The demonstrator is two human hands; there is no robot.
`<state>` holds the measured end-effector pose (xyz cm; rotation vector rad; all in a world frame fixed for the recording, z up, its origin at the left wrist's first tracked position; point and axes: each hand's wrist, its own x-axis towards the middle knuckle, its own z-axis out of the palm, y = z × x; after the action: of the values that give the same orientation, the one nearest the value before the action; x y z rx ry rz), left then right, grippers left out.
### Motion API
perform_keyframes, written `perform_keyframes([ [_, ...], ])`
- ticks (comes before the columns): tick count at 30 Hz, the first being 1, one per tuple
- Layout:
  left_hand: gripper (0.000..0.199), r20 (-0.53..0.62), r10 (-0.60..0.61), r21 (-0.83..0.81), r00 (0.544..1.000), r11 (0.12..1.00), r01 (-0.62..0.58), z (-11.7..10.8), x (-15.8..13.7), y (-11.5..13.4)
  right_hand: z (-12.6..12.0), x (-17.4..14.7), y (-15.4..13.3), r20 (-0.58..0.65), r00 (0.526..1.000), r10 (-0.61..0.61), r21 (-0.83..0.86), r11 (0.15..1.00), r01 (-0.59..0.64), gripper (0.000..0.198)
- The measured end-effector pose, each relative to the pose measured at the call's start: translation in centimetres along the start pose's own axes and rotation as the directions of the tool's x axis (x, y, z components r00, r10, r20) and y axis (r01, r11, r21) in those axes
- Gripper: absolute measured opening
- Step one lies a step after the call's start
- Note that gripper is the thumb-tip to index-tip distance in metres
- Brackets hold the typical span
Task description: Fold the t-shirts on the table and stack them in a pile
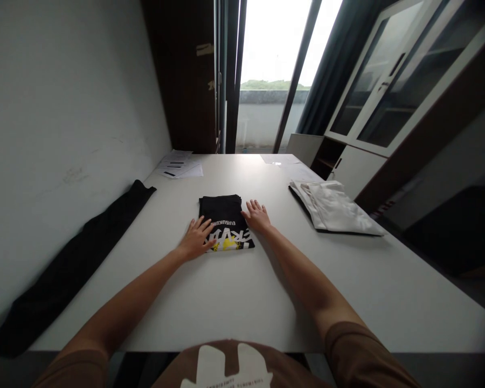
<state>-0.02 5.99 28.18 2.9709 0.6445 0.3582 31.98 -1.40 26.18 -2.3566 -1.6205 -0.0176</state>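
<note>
A black T-shirt [222, 207] with white lettering and a yellow print lies folded into a compact rectangle on the white table [234, 302]. My left hand [196, 238] rests flat on its lower left part, fingers spread. At the right edge of the shirt is my right hand [257, 215], its fingers stretched out and the thumb side touching the fabric. Neither hand grips anything. Part of the print is hidden under my left hand.
Along the left table edge by the wall stretches a long black garment [76, 258]. White folded clothes [331, 205] lie on a dark piece at the right. Paper sheets [181, 166] sit at the far left corner, more papers [295, 168] at the far right. A cabinet [372, 102] stands beyond.
</note>
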Motion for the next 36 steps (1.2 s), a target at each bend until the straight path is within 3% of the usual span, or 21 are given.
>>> perform_keyframes([
  [4,0.058,0.012,0.273,-0.039,0.962,0.961,-0.272,-1.4,-0.5,2.8,0.4,-0.6,-2.9,-0.003,0.975,-0.220,0.018,0.975,0.220,0.068],
  [7,0.031,0.006,0.312,-0.003,0.950,0.950,-0.312,-1.9,-0.3,3.9,0.7,-0.6,-3.9,0.071,0.953,-0.293,0.046,0.956,0.291,0.061],
  [10,0.028,0.019,0.326,0.070,0.945,0.943,-0.326,-2.0,0.1,4.0,0.6,-0.1,-2.7,0.057,0.997,-0.050,0.026,0.998,0.049,0.058],
  [12,0.028,0.021,0.350,0.095,0.937,0.932,-0.350,-2.0,0.2,3.8,0.4,0.2,-1.4,-0.004,0.990,0.144,0.023,0.989,-0.144,0.059],
  [14,0.028,0.013,0.382,0.084,0.924,0.921,-0.381,-2.1,0.0,3.8,0.2,0.2,-0.6,-0.051,0.982,0.180,0.032,0.983,-0.178,0.059],
  [17,0.026,0.016,0.453,0.012,0.891,0.891,-0.453,-2.5,-0.5,4.3,0.1,-0.3,-0.9,-0.065,0.996,-0.060,0.047,0.997,0.063,0.059],
  [19,0.023,0.036,0.504,-0.043,0.863,0.864,-0.502,-2.7,-1.0,4.9,0.3,-0.8,-2.0,-0.036,0.965,-0.261,0.067,0.962,0.263,0.060],
  [21,0.020,0.062,0.535,-0.079,0.842,0.844,-0.530,-2.9,-1.4,5.5,0.6,-0.9,-3.1,0.018,0.926,-0.378,0.085,0.923,0.375,0.062],
  [23,0.016,0.080,0.543,-0.114,0.836,0.838,-0.534,-3.1,-1.7,5.9,0.9,-0.7,-3.6,0.076,0.931,-0.357,0.072,0.933,0.352,0.065],
  [26,0.009,0.079,0.522,-0.197,0.849,0.843,-0.501,-3.4,-1.9,6.1,1.0,-0.1,-2.7,0.104,0.987,-0.126,0.008,0.992,0.126,0.071],
  [29,0.015,0.031,0.486,-0.247,0.874,0.851,-0.464,-3.4,-1.8,6.1,0.7,0.2,-1.0,0.060,0.998,0.036,-0.023,0.999,-0.035,0.071],
  [31,0.021,-0.031,0.441,-0.236,0.897,0.869,-0.435,-3.1,-1.7,5.9,0.4,-0.2,-0.5,0.017,1.000,0.005,-0.031,1.000,-0.004,0.070],
  [36,0.031,-0.092,0.351,-0.200,0.932,0.910,-0.362,-1.5,-1.5,4.9,0.5,-1.3,-3.2,-0.048,0.960,-0.275,-0.014,0.962,0.274,0.065],
])
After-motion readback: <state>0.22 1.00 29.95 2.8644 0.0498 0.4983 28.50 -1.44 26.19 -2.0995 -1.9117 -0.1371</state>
